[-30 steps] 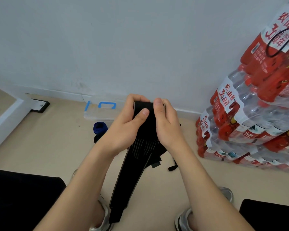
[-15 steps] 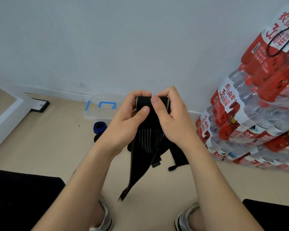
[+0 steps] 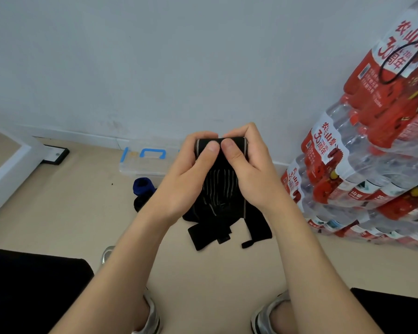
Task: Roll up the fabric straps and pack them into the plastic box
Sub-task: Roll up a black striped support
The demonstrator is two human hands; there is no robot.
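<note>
Pinching part-rolled black strap [image 3: 221, 189] w/ L grip [image 3: 186, 182] + R grip [image 3: 249, 177]; bottle packs [image 3: 362, 169] read "30周年".

Recorded from one wide-angle camera worn on the head. Aimed forward and down along both forearms, towards a pale grey-white wall [image 3: 155, 68] at the far side. Set close to the work: left hand [image 3: 179, 186] and right hand [image 3: 249, 174] at frame centre, both gripping a black fabric strap with grey stripes [image 3: 221, 189]. Framed at the near edge by black-trousered knees [image 3: 29, 290] and grey shoes [image 3: 152, 317] on the beige floor [image 3: 70, 213]. Bounded far left of centre by a clear plastic box with blue handle [image 3: 145, 165] against the wall, and at the right by stacked shrink-wrapped packs of red-labelled water bottles [image 3: 372, 165].
</note>
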